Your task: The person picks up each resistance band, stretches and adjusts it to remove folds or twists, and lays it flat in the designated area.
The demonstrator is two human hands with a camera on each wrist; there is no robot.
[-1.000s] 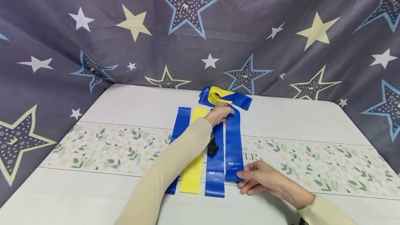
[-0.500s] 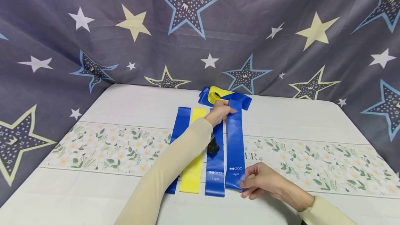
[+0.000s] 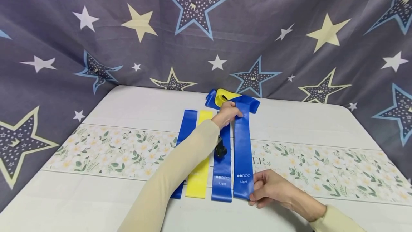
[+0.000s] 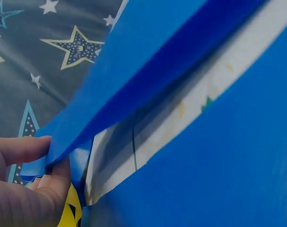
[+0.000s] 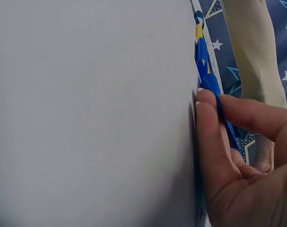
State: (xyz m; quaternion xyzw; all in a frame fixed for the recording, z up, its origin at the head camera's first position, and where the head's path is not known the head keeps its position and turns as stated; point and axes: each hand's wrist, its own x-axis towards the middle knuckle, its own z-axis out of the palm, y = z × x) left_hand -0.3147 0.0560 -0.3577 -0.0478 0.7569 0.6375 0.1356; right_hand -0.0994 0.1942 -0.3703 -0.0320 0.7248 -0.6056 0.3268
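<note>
1. The blue band I'm holding now lies straighter, just right of its three neighbours on the table, its near end drawn level with theirs.
2. My left hand pinches its far end; my right hand pinches the near corner.
3. I judge the row almost aligned; a tangled pile waits behind.

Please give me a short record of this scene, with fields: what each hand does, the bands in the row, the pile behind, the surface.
left hand: left hand pinches the far end of the rightmost blue band
right hand: right hand pinches its near end
row: blue band, yellow band, blue band marked Light, then the held one
pile: loose blue and yellow bands behind the row
surface: white table cover with a flower strip
</note>
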